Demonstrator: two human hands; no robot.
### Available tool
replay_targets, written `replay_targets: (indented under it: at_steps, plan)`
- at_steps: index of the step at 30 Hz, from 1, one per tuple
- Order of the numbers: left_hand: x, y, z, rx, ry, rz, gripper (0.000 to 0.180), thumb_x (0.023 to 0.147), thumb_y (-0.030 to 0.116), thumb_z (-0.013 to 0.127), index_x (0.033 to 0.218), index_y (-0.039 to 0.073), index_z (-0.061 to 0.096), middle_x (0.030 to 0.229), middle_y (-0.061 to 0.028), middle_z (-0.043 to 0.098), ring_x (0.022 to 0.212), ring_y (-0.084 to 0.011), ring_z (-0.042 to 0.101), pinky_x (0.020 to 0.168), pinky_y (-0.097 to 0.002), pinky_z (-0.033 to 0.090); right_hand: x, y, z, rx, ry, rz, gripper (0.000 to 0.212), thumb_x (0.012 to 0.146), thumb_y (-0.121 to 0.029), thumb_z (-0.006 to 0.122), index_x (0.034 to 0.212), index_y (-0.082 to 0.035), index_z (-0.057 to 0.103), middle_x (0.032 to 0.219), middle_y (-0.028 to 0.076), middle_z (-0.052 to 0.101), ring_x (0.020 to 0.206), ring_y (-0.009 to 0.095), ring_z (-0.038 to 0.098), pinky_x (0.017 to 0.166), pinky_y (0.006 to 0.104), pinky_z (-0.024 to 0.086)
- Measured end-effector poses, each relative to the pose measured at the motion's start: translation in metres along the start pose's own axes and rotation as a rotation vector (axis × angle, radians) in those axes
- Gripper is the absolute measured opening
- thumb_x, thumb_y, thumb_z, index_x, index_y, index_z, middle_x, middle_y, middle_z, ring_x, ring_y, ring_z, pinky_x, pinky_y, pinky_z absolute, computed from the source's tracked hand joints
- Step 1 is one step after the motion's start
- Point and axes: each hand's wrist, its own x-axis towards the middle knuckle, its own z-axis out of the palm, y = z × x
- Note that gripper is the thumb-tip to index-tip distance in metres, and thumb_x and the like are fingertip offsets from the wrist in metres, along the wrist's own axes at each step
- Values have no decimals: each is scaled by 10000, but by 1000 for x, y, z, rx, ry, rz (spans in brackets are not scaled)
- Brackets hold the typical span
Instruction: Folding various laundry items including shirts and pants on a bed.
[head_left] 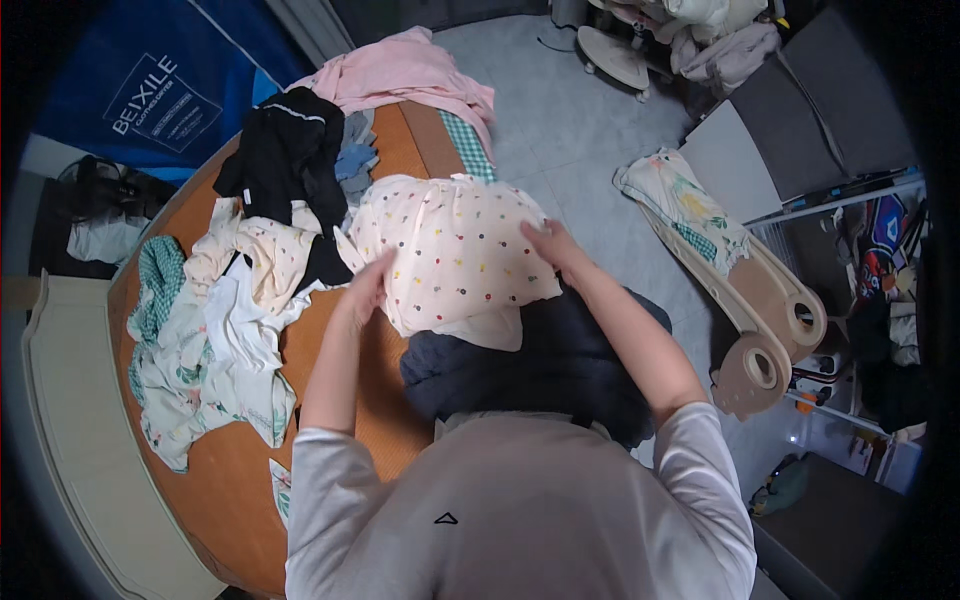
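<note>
A cream garment (460, 240) with small coloured dots is spread over my lap, its top end reaching toward the bed's edge. My left hand (374, 284) grips its left side, fingers partly hidden by the cloth. At the right side, my right hand (558, 248) pinches the cloth, thumb on top and the other fingers mostly out of sight. The fabric bulges between both hands, and a loose flap hangs at the near edge. Beneath it lie my dark trousers (480, 375). I cannot tell exactly what kind of garment it is.
On the orange bed mat (230, 510) lie a black garment (290, 150), a second dotted garment (265, 255), a white top (245, 330), floral clothes (180, 390) and a pink cloth (400, 75). A beige plastic frame (725, 290) with floral cloth stands right, near a metal rack (850, 205).
</note>
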Motion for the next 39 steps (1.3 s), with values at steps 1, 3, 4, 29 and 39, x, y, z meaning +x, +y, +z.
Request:
replay_targets:
  at_steps: [1,3,4,29,39]
  plan:
    - [-3,-13,4,111,83,-9,616,896,438,640,1290,-14,501,1191,-125,630,1053,-163,606,896,-298,481,-9,11,-2,-87,-29,13,876,794,-503,715,1401,21,365,1314,238,516,1145,320,572,955,376,461]
    - [-9,-36,9,195,241,6,604,877,393,680,1278,-25,510,1160,-131,642,1047,-159,605,896,-296,477,-16,36,-13,-114,-36,9,833,804,-474,718,1389,15,383,1283,226,543,1121,291,587,929,349,467]
    - [-13,-44,13,278,397,23,596,857,349,720,1266,-36,519,1130,-137,654,1041,-154,603,896,-293,472,-20,47,-18,-142,-41,5,790,814,-444,721,1377,8,401,1253,213,570,1097,262,601,903,322,474]
    - [-99,-98,8,-391,233,-190,245,903,249,657,1044,51,632,1003,-52,681,897,-144,643,801,-286,493,-114,70,-54,659,31,204,570,828,-162,749,1254,14,413,1032,71,609,945,154,600,817,276,486]
    - [-96,-71,1,-141,90,228,95,864,67,625,957,52,639,941,-49,681,840,-121,653,755,-260,521,-106,-65,86,206,-655,-402,658,749,31,631,1374,-69,453,928,14,569,779,99,567,686,244,500]
